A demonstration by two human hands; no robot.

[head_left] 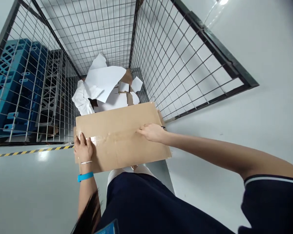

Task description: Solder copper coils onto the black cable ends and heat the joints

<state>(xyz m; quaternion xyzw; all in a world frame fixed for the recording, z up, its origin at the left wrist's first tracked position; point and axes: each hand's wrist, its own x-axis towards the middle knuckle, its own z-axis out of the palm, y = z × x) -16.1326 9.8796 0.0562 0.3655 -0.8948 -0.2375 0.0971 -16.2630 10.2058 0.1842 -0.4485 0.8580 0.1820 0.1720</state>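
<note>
Apparently pressing flat a taped, brown, folded cardboard sheet (124,143) at the centre of the frame, with the left hand (83,151) spread over its left edge and the right hand (152,132) laid right of its middle, fingers of both loose, not clenched. Seems to call next for firm hold of both edges. At upper centre, note white scraps (104,79) heaped inside a black-framed wire-mesh cage (213,40), hemming in both sides; at left, blue plastic pallets (24,58) behind mesh.
</note>
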